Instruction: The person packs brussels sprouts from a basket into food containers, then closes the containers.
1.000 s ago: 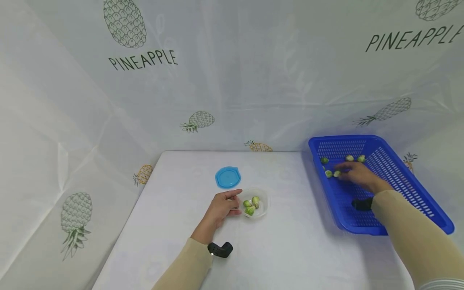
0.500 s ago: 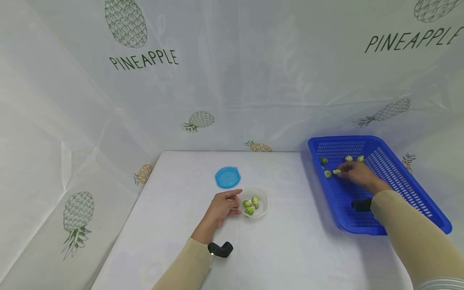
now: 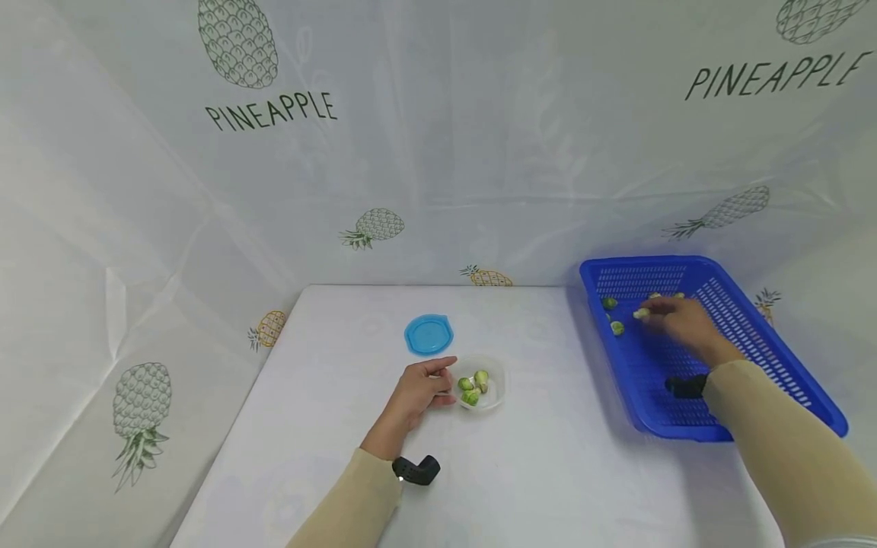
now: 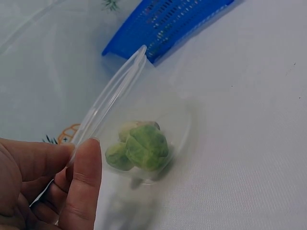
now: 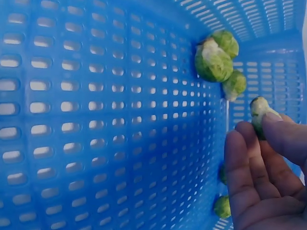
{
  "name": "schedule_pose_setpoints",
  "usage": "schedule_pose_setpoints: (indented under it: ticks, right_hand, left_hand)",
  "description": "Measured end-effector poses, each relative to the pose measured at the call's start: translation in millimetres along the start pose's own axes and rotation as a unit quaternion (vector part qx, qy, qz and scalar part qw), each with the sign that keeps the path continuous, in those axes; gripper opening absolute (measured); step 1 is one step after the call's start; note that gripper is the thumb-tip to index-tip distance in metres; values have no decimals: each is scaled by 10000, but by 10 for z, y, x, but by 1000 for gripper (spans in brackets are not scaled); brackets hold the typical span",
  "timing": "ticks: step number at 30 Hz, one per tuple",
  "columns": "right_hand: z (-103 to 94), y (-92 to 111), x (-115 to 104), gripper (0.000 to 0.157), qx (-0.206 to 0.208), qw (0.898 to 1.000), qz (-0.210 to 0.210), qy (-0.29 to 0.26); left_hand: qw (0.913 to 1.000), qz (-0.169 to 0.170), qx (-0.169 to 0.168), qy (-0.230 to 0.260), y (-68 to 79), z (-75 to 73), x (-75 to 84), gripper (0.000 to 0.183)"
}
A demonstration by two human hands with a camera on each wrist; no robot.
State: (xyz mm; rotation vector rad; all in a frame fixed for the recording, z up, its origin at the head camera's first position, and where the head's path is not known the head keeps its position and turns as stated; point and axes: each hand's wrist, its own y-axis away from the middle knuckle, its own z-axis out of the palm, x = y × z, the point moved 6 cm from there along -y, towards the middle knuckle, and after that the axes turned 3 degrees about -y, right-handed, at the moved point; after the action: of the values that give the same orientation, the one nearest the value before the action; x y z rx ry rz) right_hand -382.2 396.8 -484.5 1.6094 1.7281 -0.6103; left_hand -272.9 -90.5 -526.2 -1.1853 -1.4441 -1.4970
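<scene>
My left hand (image 3: 419, 390) pinches the rim of a clear round plastic container (image 3: 498, 390) between thumb and fingers. Three Brussels sprouts (image 4: 147, 147) lie together inside it. Over at the right, my right hand (image 3: 687, 329) is inside a blue perforated basket (image 3: 647, 407). Between its thumb and fingertips it holds a small Brussels sprout (image 5: 259, 112), pale stem end showing. More loose Brussels sprouts (image 5: 213, 62) sit in the basket around that hand, partly hidden behind the fingers in the right wrist view.
A light blue lid (image 3: 428, 335) lies flat on the white table (image 3: 541, 472), just behind the container. The basket's raised walls surround the right hand. A white sheet (image 3: 438, 152) printed with pineapples hangs behind and at the sides.
My right hand has taken hold of a sprout and lifted it slightly from the basket floor, moving a little toward the back. The left hand stays at the container.
</scene>
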Motion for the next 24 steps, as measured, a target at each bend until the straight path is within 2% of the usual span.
schedule_pose_setpoints:
  ticks: [5,24]
  right_hand:
    - [-7,29,-63,52,42,9996,-85,-285]
    - [-11,171,-198,57,463,9973,-203,-534]
  left_hand:
    - [10000,-18,15,-12,2,-3,4,46]
    - [10000,-24,-23,-19,-10,-1,-12,45]
